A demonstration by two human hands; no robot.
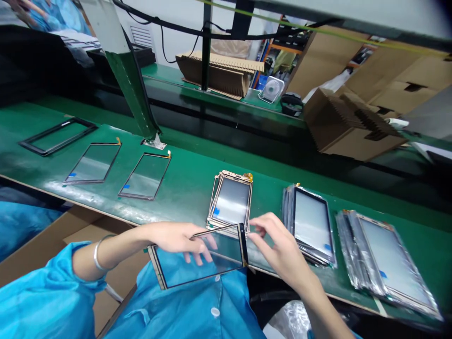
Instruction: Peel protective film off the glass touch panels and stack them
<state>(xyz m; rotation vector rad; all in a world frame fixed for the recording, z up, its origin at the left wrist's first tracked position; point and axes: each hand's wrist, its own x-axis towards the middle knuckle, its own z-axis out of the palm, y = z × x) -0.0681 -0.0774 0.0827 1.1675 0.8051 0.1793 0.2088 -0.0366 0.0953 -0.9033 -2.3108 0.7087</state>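
The left hand (pixel 183 239) grasps a thin, transparent touch panel (pixel 201 256), fingers spread beneath it, at lower centre of the frame. The right hand (pixel 278 249), fingers loosely curled, pinches the panel's dark right edge. Beyond it, a gold-framed panel stack (pixel 231 200) rests on the green table (pixel 190 174). Two film-wrapped panel stacks (pixel 312 223) lie at right; cardboard boxes (pixel 349 122) stand behind.

Clear glass panel (pixel 208 258) with dark and tan border, held flat at lower centre of frame, just below a stack.
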